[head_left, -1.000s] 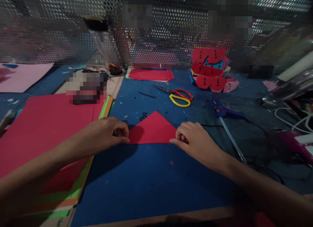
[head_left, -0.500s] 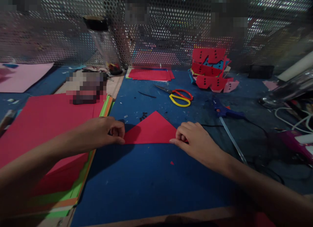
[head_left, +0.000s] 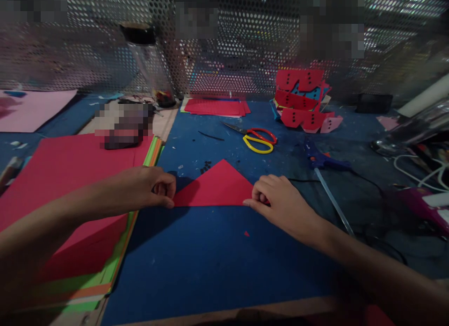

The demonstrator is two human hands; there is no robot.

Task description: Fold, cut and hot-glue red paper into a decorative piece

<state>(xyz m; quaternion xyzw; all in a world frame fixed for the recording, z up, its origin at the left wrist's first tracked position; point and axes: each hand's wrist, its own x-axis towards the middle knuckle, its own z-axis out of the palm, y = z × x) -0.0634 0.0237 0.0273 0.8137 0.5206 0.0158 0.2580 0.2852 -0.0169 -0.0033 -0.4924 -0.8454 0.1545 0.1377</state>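
A red sheet of paper folded into a triangle [head_left: 217, 188] lies flat on the blue tabletop [head_left: 210, 265], its peak pointing away from me and its straight edge toward me. My left hand [head_left: 159, 188] is closed at the left corner, thumb and curled fingers on the tip of the paper. At the opposite corner my right hand [head_left: 275, 195] pinches the paper between thumb and bent fingers. Both corners are hidden under the fingers. A tiny red scrap [head_left: 246, 234] sits just in front of the fold.
Scissors [head_left: 257, 138] with red and yellow handles lie beyond the paper. A blue glue gun [head_left: 324, 160] with its cord is on the right. Stacked coloured sheets [head_left: 84, 176] fill the left side. Folded paper pieces with black dots [head_left: 303, 101] stand at the back by a perforated metal panel [head_left: 242, 50].
My left hand has slid slightly left along the straight edge, uncovering a little more of the left corner. My right hand and the paper have stayed in place.
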